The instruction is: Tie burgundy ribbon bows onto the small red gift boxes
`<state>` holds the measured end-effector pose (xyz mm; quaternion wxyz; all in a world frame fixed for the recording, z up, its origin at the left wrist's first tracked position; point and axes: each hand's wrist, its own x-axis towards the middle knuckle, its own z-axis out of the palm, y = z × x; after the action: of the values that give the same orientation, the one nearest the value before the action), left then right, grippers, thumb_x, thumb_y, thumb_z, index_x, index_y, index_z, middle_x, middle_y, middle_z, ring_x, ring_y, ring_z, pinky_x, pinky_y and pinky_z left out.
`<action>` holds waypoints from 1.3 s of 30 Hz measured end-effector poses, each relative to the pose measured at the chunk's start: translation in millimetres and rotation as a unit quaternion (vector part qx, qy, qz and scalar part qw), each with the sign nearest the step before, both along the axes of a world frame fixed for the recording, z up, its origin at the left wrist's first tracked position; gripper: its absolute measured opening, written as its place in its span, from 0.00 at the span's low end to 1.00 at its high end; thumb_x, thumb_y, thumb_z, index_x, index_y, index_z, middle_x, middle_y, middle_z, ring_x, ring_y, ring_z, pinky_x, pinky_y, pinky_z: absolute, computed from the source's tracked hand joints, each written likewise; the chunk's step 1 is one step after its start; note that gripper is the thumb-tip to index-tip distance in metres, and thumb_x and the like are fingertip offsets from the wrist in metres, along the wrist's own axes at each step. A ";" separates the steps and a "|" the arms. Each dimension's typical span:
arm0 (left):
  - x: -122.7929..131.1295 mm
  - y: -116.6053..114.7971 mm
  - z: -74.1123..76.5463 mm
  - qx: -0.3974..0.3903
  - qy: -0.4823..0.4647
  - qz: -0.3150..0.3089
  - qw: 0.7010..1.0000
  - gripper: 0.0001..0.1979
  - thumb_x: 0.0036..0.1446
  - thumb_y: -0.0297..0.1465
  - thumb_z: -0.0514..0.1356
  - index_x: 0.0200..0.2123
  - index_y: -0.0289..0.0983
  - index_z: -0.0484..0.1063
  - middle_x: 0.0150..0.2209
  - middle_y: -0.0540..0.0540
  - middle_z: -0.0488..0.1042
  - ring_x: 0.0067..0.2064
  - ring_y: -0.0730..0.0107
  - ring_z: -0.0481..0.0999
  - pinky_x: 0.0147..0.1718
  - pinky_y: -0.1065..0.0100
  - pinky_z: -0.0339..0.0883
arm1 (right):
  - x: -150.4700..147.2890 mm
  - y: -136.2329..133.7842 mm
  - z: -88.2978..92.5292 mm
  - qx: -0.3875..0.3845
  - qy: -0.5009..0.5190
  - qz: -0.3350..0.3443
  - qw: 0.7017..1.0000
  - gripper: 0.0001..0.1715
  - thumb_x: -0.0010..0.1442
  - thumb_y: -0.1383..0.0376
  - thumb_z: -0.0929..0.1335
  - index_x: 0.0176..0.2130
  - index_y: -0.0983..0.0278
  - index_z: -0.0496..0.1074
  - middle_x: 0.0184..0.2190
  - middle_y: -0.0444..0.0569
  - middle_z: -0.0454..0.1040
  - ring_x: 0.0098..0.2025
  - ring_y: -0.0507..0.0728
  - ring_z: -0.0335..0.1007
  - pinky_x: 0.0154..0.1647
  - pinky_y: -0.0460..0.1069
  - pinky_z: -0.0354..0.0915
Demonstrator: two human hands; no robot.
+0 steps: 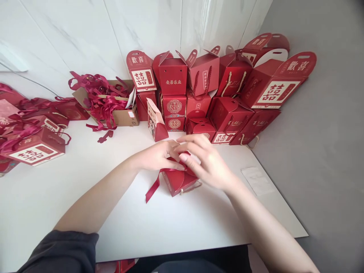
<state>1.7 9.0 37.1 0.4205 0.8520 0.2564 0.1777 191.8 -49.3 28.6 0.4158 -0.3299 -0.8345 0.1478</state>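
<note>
A red paper gift box (179,182) lies on its side on the white table, its top partly hidden under my hands. A red satin ribbon (154,188) trails from it to the lower left, and its upper part runs between my fingers. My left hand (160,156) pinches the ribbon from the left, just above the box. My right hand (202,158) comes in from the right, its fingertips over the same spot. Where the fingers grip the ribbon is partly hidden.
Assembled red gift boxes with gold-printed characters (199,91) are stacked against the white marble wall. A cardboard carton (125,117) full of red ribbons stands behind, with more red boxes at far left. A white paper sheet (257,181) lies near the table's right edge, beyond which is grey floor.
</note>
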 end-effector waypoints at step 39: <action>2.2 -22.2 17.9 -0.108 0.153 0.112 0.976 0.07 0.49 0.30 0.62 0.30 0.34 0.79 0.22 0.50 0.75 0.23 0.76 0.68 0.21 0.74 0.56 | 19.7 4.0 -25.0 -0.136 0.042 0.133 0.981 0.07 0.63 0.59 0.68 0.36 0.61 0.73 0.36 0.48 0.77 0.38 0.57 0.72 0.44 0.53 0.66</action>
<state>3.9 -13.2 55.0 0.4430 0.7845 0.4293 0.0627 211.5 -45.3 3.6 0.3787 -0.2625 -0.8248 0.3276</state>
